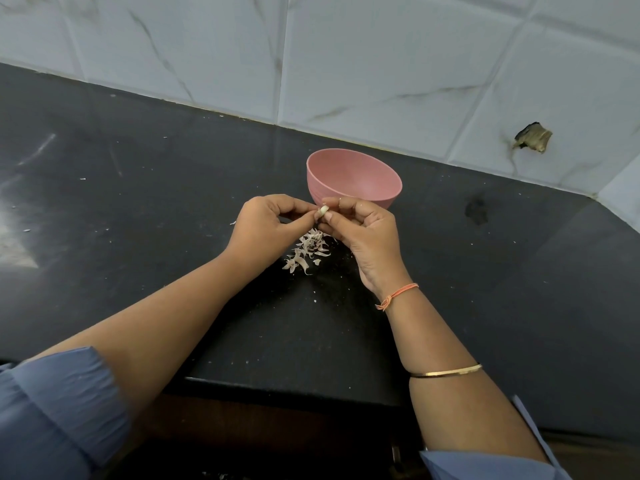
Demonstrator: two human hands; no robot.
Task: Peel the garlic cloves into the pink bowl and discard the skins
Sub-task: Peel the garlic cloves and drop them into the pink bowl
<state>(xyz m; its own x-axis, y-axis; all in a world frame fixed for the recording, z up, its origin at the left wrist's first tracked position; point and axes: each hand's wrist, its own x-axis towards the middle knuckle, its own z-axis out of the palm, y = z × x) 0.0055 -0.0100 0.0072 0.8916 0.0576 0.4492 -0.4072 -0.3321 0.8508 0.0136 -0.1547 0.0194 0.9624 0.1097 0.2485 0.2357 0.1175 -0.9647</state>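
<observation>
- A small, pale garlic clove (323, 211) is held in the air between the two hands, just in front of the near rim of the bowl and above the counter.
- The left hand (270, 223) has its fingers curled in, and its thumb and fingertips pinch the clove's left end.
- The right hand (363, 230) pinches the same garlic clove from the other side between thumb and forefinger, with its other fingers folded toward the palm.
- The round pink plastic bowl (353, 174) stands upright on the counter just beyond the hands. The right hand's knuckles cover part of its near wall.
- A loose heap of dry, whitish garlic skins (308, 251) lies on the counter below the hands, between the two wrists and clear of the pink bowl.
- The dark, speckled stone counter (138, 202) has small pale flecks scattered over it.
- A wall of white marbled tiles (381, 64) rises behind the counter, with a broken hole (533, 136) in one tile to the right.
- The right wrist wears an orange thread (398, 296), and a thin gold bangle (446, 370) sits further up the forearm.
- Both blue sleeves (62, 410) are pushed up the arms.
</observation>
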